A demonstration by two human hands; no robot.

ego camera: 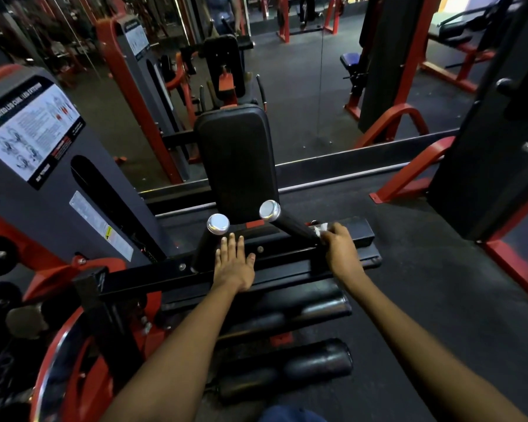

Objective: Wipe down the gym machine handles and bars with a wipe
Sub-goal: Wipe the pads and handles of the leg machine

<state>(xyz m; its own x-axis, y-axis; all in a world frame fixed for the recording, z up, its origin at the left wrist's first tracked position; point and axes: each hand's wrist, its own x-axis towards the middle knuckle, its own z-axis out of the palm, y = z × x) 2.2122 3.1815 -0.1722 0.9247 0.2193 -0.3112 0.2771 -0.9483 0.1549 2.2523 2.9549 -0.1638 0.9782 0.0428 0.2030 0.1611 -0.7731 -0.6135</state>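
My right hand (340, 254), right of centre in the frame, is curled around a white wipe (320, 229), pressing it against the base of the right handle (290, 225), a black grip that runs up and left to a chrome end cap. My left hand (233, 263), just left of centre, lies flat with straight, spread fingers on the black crossbar (275, 254) of the machine, holding nothing. Its fingertips reach just below the left handle (209, 239), which also ends in a chrome cap. Between the two caps and above them stands the black padded backrest (237, 159). Below my forearms, in the lower middle of the frame, lie black foam rollers (287, 370). At the left edge a grey weight-stack cover (52, 202) carries an instruction placard (34, 129), and red frames stand across the top of the frame
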